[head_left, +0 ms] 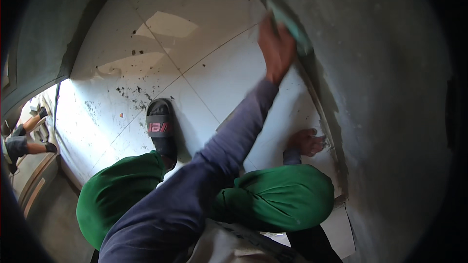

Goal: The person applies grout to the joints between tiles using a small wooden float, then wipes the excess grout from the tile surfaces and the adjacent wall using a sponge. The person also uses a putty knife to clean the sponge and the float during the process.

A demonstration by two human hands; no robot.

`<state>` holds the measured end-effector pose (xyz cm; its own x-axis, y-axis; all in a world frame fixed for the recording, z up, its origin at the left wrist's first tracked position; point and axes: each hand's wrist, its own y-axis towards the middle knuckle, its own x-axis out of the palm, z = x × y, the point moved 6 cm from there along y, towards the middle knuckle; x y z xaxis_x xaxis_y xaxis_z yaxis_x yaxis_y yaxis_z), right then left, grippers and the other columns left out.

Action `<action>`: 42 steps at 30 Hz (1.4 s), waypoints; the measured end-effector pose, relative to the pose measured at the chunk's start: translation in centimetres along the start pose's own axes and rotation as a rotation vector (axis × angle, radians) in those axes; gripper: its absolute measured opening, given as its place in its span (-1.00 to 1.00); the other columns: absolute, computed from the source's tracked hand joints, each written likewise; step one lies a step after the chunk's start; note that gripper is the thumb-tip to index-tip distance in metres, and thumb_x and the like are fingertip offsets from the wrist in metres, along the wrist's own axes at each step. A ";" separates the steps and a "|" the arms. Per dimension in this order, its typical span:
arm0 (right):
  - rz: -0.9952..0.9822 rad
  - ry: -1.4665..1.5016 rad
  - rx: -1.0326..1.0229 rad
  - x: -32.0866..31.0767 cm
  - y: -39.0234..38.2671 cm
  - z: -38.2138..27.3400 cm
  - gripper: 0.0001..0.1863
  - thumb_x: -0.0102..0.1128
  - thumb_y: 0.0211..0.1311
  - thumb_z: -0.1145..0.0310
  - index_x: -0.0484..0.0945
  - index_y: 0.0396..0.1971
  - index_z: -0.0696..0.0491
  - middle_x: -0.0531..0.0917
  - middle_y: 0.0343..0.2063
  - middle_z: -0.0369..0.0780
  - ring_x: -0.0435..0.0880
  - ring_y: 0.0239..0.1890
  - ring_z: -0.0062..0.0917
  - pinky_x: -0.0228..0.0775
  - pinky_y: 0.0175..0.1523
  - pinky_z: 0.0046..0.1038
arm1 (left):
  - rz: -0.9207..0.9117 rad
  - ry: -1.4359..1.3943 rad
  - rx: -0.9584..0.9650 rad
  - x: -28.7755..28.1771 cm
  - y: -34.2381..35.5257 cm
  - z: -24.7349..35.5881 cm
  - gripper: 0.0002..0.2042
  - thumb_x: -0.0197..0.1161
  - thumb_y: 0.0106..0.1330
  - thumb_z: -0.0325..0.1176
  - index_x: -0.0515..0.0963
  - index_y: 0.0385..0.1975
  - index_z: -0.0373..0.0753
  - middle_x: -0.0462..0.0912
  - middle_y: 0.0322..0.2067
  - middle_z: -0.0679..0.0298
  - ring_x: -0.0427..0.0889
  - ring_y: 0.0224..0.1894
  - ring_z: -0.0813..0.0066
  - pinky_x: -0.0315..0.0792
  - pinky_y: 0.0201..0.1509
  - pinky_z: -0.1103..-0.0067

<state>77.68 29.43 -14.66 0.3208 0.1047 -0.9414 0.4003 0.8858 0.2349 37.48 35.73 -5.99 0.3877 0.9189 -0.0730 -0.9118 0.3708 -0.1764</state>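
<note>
Reaching across to the wall on the right, my left hand (277, 44) is closed round a flat pale-green tool (291, 28). The tool is blurred, and its long side lies along the foot of the wall (390, 117), on a dark damp-looking band. My right hand (308, 142) is low by the same wall base, beyond my right knee. Its fingers are curled near a narrow tile strip (317, 100); whether they hold anything is hidden.
White floor tiles (204, 92) carry dark crumbs (139, 90). My foot in a black slider sandal (160, 117) rests on them, between my green-trousered knees. Another wall (44, 34) rises at the left. Beyond a doorway at far left, another person's legs (31, 139) show.
</note>
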 end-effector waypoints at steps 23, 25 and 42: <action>0.083 -0.194 -0.108 0.9 0.6 0.3 -0.28 -0.14 0.53 -0.18 0.24 0.41 0.07 0.46 0.19 0.06 0.53 0.13 -0.08 0.44 0.03 -0.03 | -0.282 0.034 -0.221 4.6 -16.2 -3.9 -0.50 0.14 0.44 -0.37 0.40 0.31 -0.53 0.60 -0.01 -0.33 0.62 0.05 -0.25 0.46 0.20 0.10; 0.166 -0.207 -0.098 1.2 2.3 -0.5 -0.28 -0.14 0.53 -0.18 0.24 0.42 0.08 0.46 0.19 0.06 0.53 0.13 -0.07 0.44 0.04 -0.03 | -0.196 -0.030 -0.075 6.2 -16.0 -1.8 -0.50 0.16 0.43 -0.37 0.40 0.31 -0.51 0.61 -0.11 -0.25 0.64 -0.03 -0.20 0.49 0.14 0.15; -0.090 -0.112 -0.087 -0.4 0.3 0.0 -0.28 -0.18 0.53 -0.18 0.33 0.30 0.18 0.51 0.08 0.06 0.54 0.10 -0.04 0.43 0.08 0.00 | -0.008 0.085 0.033 2.6 -9.5 -3.6 -0.52 0.13 0.43 -0.31 0.49 0.25 -0.51 0.73 -0.23 -0.16 0.74 -0.19 0.07 0.57 -0.04 0.25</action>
<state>77.67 29.59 -14.18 0.3829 -0.0238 -0.9235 0.3572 0.9257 0.1243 47.62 34.11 -8.07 0.4040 0.9015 -0.1551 -0.9120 0.3838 -0.1450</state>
